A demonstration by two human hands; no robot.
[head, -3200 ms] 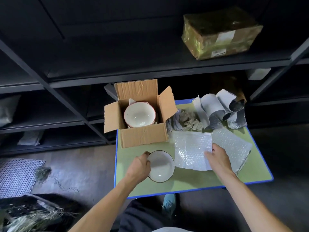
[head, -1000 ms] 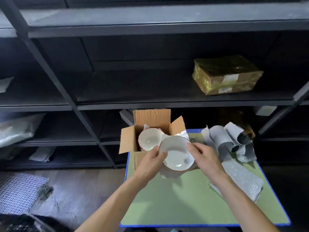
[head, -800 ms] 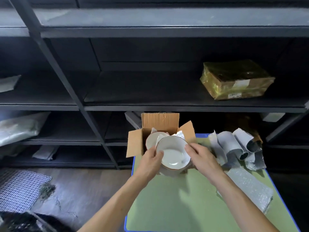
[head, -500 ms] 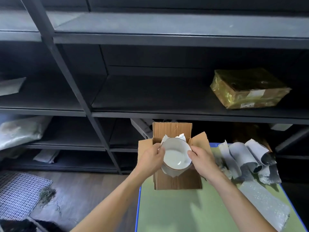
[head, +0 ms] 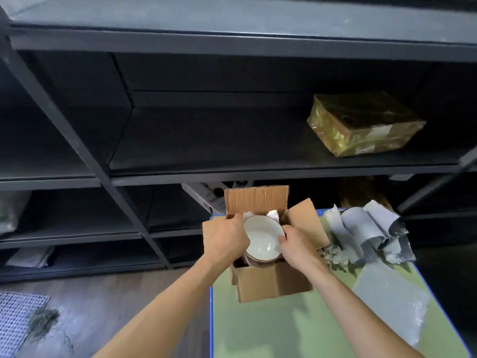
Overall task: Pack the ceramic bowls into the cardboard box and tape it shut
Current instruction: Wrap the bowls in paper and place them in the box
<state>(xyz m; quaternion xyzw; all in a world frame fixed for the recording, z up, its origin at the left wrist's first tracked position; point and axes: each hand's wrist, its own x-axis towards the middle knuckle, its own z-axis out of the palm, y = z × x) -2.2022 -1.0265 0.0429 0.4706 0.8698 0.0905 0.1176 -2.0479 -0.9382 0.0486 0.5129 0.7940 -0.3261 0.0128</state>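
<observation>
I am holding the bowl in the open mouth of the cardboard box, its opening facing up and tilting toward me. It is round, with no long axis. My left hand is gripping its rim at 9 o'clock, and my right hand at 3 o'clock. The box is standing on the green surface.

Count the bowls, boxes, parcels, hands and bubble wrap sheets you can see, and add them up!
Bowl: 1
Cardboard box: 1
Wrapped parcel: 1
Hands: 2, left hand and right hand
Bubble wrap sheet: 1
Total: 6
</observation>
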